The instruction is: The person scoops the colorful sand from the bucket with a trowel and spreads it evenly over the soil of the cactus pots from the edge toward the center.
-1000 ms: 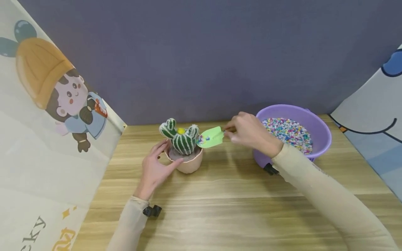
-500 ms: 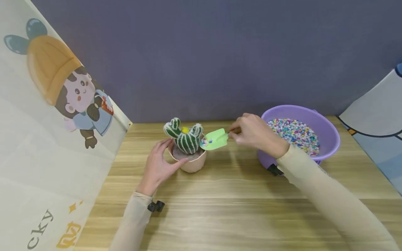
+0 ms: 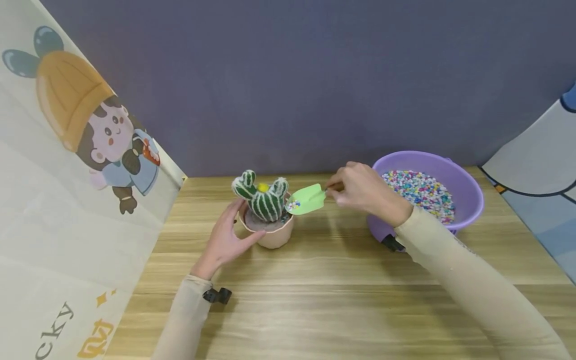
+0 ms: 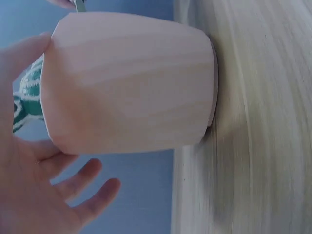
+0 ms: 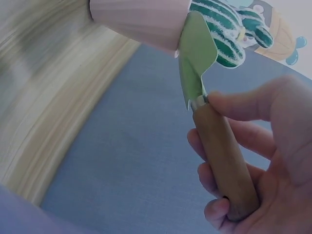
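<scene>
A knitted-looking green-and-white cactus (image 3: 265,205) with a yellow top stands in a pale pink flowerpot (image 3: 273,239). My left hand (image 3: 225,242) holds the pot from the left, thumb and index finger spread at opposite sides of its rim; in the left wrist view the other fingers extend past the pot wall (image 4: 131,83). My right hand (image 3: 364,190) grips the wooden handle (image 5: 224,161) of a small light-green trowel (image 3: 310,199). The trowel's tip lies over the pot's right rim, close to the cactus, with a few colourful pebbles (image 3: 294,205) on it.
A purple tub (image 3: 470,200) of multicoloured pebbles (image 3: 423,192) stands at the right, partly behind the right forearm. All of this is on a wood-grain table (image 3: 315,305). A dark blue-grey wall (image 3: 315,90) rises behind, and a cartoon-printed panel (image 3: 67,210) flanks the left.
The pebbles on the trowel have dwindled near its tip, and small bits now show at the pot's right inner edge. Both hands keep nearly the same place; the head view has shifted slightly.
</scene>
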The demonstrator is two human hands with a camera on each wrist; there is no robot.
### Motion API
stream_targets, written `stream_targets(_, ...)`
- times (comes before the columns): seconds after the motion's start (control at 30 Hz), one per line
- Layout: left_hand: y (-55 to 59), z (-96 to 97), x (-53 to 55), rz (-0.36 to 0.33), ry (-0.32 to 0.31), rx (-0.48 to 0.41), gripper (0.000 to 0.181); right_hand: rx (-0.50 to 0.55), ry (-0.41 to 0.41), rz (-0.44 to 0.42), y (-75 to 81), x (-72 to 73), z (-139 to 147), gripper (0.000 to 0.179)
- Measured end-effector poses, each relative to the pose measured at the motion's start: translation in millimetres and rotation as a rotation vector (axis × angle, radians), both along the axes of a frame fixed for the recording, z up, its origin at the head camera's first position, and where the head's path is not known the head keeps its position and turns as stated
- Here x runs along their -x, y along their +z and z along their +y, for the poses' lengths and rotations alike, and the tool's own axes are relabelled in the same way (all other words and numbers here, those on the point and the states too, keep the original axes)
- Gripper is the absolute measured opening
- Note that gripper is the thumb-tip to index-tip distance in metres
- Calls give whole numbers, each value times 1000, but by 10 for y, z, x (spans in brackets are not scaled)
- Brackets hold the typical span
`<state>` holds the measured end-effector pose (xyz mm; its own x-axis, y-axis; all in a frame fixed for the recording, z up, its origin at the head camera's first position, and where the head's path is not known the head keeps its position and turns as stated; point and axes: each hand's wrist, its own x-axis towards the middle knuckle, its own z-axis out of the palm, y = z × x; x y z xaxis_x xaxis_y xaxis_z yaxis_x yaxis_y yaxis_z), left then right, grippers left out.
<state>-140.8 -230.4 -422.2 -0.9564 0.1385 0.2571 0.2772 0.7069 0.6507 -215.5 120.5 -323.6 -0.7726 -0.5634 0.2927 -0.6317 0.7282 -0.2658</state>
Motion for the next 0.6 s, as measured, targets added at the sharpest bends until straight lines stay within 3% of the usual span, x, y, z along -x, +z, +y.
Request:
stream_targets(0.17, -1, -50, 5, -5, -30, 2, 101, -3, -1, -7, -1, -6, 12, 16)
stream_targets(0.6, 72, -15, -25, 6, 6, 93, 105, -5, -37, -14, 14, -85, -1, 15)
